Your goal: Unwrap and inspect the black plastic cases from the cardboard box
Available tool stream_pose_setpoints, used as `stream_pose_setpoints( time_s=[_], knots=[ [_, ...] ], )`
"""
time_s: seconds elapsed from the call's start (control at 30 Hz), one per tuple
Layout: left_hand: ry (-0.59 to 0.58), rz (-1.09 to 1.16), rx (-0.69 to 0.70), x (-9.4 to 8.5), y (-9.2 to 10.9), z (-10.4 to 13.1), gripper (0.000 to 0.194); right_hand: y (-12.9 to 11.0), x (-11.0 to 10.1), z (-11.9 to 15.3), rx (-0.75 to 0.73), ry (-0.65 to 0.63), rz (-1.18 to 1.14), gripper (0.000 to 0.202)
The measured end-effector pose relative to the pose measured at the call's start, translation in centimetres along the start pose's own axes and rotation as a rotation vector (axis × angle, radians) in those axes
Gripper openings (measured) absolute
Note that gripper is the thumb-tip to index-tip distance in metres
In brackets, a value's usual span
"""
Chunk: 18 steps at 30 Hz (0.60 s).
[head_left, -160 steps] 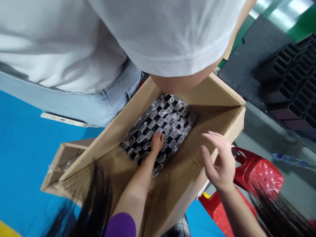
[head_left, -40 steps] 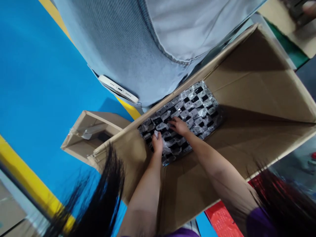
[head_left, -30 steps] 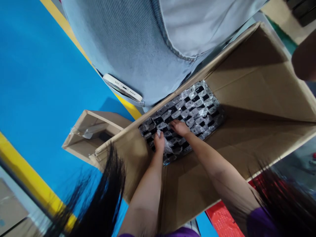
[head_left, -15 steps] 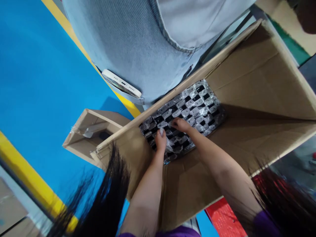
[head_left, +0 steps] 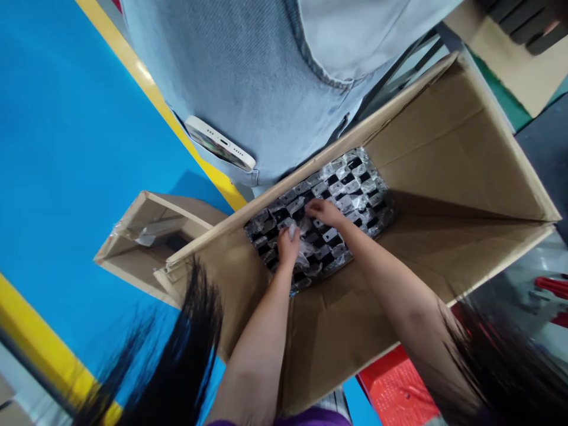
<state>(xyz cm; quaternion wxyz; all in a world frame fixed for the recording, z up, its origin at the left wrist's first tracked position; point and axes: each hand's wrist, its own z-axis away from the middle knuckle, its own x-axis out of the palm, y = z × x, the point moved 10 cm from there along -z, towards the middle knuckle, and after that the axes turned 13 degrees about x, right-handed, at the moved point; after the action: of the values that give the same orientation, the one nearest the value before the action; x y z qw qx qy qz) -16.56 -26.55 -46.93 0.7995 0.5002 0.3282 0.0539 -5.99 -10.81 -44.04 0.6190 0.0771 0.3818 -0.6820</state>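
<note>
Both hands reach deep into a tall cardboard box (head_left: 444, 154). At its bottom lies a layer of small black and silvery-grey pieces (head_left: 355, 183), set in close rows and partly wrapped in clear film. My left hand (head_left: 288, 247) is closed on a crumpled piece of clear plastic film (head_left: 306, 253), which bulges out beside the thumb and hangs over the pieces. Just to the right, my right hand (head_left: 326, 212) is pinched low over the layer. Whatever lies between its fingertips is too small to make out.
Against the box's far side stands a person in light denim (head_left: 231, 71), a phone (head_left: 219, 143) in the pocket. A smaller open carton (head_left: 151, 260) sits at the left on the blue floor (head_left: 66, 148). Something red (head_left: 399, 384) lies below the box's near edge.
The view has shifted slightly. My left hand still grips the film, and my right hand stays pinched over the pieces, a little further from the left.
</note>
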Motion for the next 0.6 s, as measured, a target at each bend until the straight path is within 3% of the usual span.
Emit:
stream_pose_setpoints(
  time_s=[0.1,0.2,0.33,0.47,0.6],
  knots=[
    [0.054,-0.008,-0.115,-1.3,-1.7,0.3,0.027,2.8,-2.0,-0.8,0.142,0.211,-0.006,0.043],
    [0.062,-0.003,-0.189,-1.9,-2.7,0.8,0.032,4.6,-2.1,-1.9,0.238,0.305,-0.026,0.041],
    [0.033,0.006,-0.224,-1.3,-3.3,1.3,0.033,5.2,-1.3,-3.4,0.282,0.345,-0.094,0.032],
    [0.020,0.008,-0.231,-0.6,-3.7,1.6,0.031,5.7,-1.7,-3.7,0.256,0.360,-0.183,0.027],
    [0.046,0.023,-0.204,-0.7,-3.4,1.4,0.022,5.9,-2.5,-3.2,0.170,0.266,-0.288,0.017]
  ],
)
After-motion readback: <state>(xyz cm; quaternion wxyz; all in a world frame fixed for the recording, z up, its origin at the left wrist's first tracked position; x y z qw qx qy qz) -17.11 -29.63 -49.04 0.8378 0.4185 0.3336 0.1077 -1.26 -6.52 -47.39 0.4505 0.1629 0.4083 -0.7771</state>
